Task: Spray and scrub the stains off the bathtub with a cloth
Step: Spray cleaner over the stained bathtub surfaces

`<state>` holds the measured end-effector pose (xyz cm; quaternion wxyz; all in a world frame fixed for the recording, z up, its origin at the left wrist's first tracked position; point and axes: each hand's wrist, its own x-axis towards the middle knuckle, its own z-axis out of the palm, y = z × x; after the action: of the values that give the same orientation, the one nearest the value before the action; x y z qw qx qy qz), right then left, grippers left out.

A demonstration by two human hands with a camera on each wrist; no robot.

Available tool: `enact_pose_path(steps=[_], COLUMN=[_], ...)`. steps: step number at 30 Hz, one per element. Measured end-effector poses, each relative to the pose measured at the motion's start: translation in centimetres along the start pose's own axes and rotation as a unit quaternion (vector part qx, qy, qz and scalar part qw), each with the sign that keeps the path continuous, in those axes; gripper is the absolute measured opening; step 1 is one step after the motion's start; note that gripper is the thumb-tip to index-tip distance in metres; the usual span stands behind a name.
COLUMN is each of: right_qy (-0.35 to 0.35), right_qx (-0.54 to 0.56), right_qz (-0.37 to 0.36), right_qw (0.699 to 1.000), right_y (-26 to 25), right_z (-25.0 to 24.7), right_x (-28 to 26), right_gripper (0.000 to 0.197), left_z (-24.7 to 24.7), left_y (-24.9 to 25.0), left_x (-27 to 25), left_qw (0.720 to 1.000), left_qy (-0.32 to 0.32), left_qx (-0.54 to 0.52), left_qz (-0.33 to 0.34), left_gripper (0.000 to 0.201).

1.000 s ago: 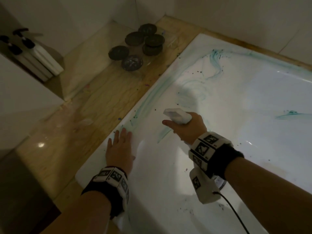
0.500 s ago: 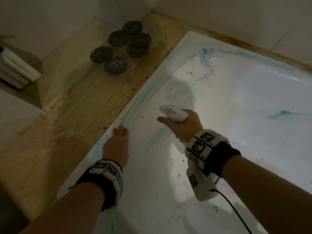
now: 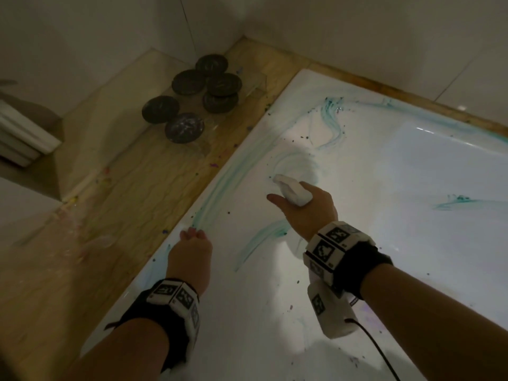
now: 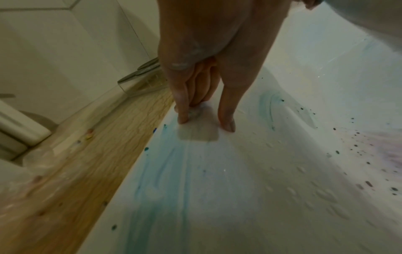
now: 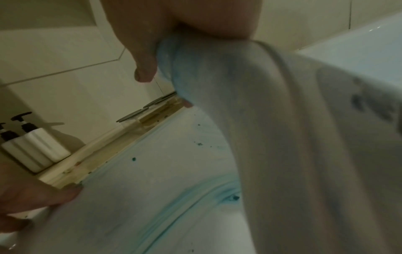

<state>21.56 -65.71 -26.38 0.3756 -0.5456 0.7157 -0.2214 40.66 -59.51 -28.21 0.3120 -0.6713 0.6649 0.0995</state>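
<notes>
Left wrist view: presses two straight fingers (image 4: 182,103) of the left hand (image 4: 217,43) tip-down on the white bathtub (image 4: 261,189), set narrowly apart, with the fingers between them tucked up behind. Covers a small grey patch (image 4: 197,135) directly under and between those tips; cannot tell whether cloth or shadow. Shows teal stains (image 4: 161,171) smeared from the tips back toward the wrist, and dark specks on the side away from the wooden ledge (image 4: 87,171).

Head view: puts the left hand (image 3: 189,251) knuckles-up at the bathtub (image 3: 412,243) edge, fingertips at the near end of a teal streak (image 3: 217,188) running on ahead of them beside the ledge (image 3: 110,229). Wraps the right hand (image 3: 310,213) round a white spray bottle (image 3: 292,189), nozzle pointing out past the fingers, above the tub and well apart from the left fingertips.

Right wrist view: grips the bottle (image 5: 282,137) with the thumb (image 5: 144,72) lying alongside; cannot make out any contents through the pale body.

Beyond both sets of fingers, on the ledge: holds dark round discs (image 3: 220,83) in a clear tray (image 3: 261,86). Stands white pump bottles (image 5: 43,146) with black heads further out, contents hidden.
</notes>
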Motion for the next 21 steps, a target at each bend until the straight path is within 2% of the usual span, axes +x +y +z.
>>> enact_pose_path(steps=[3,7,10,15,18,21], right_qy=[-0.015,0.022,0.047,0.046,0.07,0.12], right_qx=[-0.023,-0.023,-0.004,0.038,-0.008,0.038], right_qz=[-0.017,0.001,0.014,0.021,0.031,0.063], right_qw=[0.999,0.999,0.999,0.998,0.997,0.99], right_y=[-0.2,-0.5,-0.7,-0.9,-1.3,-1.4], right_z=[-0.2,-0.1,-0.4,-1.2,-1.6,-2.8], right_x=[0.2,0.7,1.6,3.7,4.4,5.5], right_gripper=[0.037,0.036,0.04,0.045,0.039,0.043], left_z=[-0.1,0.0,0.2,0.6,0.7,0.6], left_y=[0.0,0.1,0.0,0.0,0.0,0.1], left_x=[-0.1,0.0,0.0,0.2,0.3,0.3], left_qw=[1.0,1.0,1.0,1.0,1.0,1.0], left_qy=[-0.001,-0.003,-0.005,0.004,0.01,0.015], left_qx=[-0.011,-0.005,0.0,0.006,0.013,0.021], left_qz=[-0.006,-0.005,-0.006,-0.003,-0.005,-0.006], left_gripper=[0.062,0.062,0.063,0.062,0.066,0.066])
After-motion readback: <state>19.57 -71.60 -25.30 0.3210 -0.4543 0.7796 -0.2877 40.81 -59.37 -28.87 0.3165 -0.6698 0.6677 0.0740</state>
